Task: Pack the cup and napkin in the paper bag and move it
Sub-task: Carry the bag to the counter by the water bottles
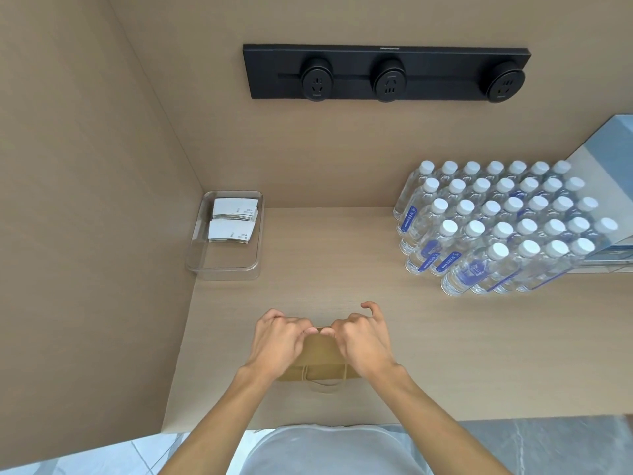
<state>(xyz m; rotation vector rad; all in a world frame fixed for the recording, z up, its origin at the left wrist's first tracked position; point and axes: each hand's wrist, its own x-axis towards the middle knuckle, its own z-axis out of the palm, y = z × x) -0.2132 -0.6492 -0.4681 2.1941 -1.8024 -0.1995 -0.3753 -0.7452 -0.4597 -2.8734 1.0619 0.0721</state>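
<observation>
1. Where the pale wood-grain counter [342,269] meets a side wall of the same beige, a clear plastic tray [224,265] sits in the left corner with two stacks of white paper sleeves [233,219] at its far end.
2. Near the counter's front edge lies one brown paper bag [318,358], flat, with its twisted paper handle toward the person.
3. Both hands are on the bag's far edge: the left hand [277,341] and right hand [363,337] have their fingers curled over that edge, thumbs nearly touching, pinching the paper.
4. On the back wall hangs one black power rail [387,73] carrying three round sockets.
5. At the right stands a block of water bottles [496,228] with white caps, roughly thirty-five, in five rows.
6. Grey tiled floor [548,447] shows below the counter's front edge.
</observation>
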